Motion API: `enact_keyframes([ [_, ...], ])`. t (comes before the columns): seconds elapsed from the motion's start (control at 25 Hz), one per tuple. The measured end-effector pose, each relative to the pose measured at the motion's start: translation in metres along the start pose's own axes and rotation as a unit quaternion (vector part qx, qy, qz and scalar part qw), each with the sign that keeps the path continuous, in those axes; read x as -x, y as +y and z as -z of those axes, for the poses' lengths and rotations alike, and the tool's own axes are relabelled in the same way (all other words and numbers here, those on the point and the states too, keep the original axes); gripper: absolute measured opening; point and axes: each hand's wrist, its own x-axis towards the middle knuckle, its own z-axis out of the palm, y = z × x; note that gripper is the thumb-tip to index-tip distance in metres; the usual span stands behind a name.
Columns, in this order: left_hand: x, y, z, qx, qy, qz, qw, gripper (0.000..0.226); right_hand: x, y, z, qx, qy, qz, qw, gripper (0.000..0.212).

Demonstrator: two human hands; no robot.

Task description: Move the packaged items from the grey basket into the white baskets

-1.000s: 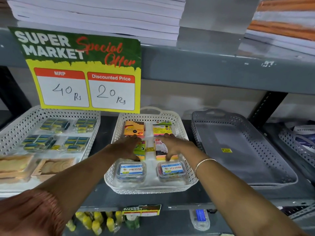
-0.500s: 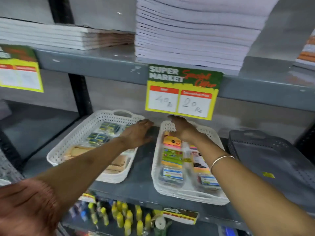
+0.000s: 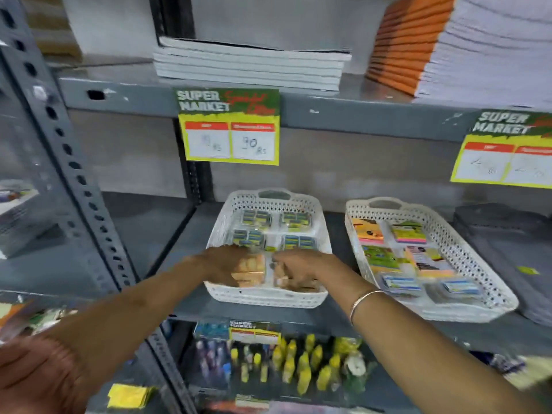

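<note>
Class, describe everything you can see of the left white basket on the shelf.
The left white basket is a shallow tray of perforated plastic with a handle slot in its far rim. It sits flat on the grey shelf. Four small packs lie at the back, tan packets at the front. The left hand and right hand reach into its front half.

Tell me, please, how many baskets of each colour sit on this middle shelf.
White baskets: 2
Grey basket: 1
Total: 3
</note>
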Motion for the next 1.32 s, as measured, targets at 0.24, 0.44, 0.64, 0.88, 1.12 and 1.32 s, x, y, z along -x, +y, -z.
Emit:
enact_keyframes([
  [0.24,-0.010,-0.008,-0.011,-0.047,-0.017,-0.086,0.995,0.065,0.012,-0.009,-0.004,0.009,0.046,-0.047,0.998,0.054],
  [0.44,-0.006,-0.009,-0.009,0.024,-0.024,-0.096,0.995,0.079,0.009,-0.003,-0.004,-0.059,0.022,-0.070,0.996,0.074],
  [0.64,-0.017,-0.008,0.015,0.092,0.050,-0.066,0.992,0.079,-0.016,0.024,0.022,-0.152,0.103,-0.126,0.975,0.070],
  [0.88,-0.072,-0.013,0.020,-0.002,0.010,-0.051,0.999,0.086,-0.061,0.051,0.012,-0.055,0.034,-0.147,0.987,0.084],
  [1.12,-0.093,-0.018,0.011,-0.047,-0.005,-0.046,0.998,0.060,-0.071,0.054,0.009,-0.044,0.026,-0.129,0.990,0.088],
  [1.32,-0.101,-0.025,0.007,-0.055,-0.003,-0.057,0.997,0.064,-0.067,0.051,0.009,-0.071,0.029,-0.131,0.988,0.093],
])
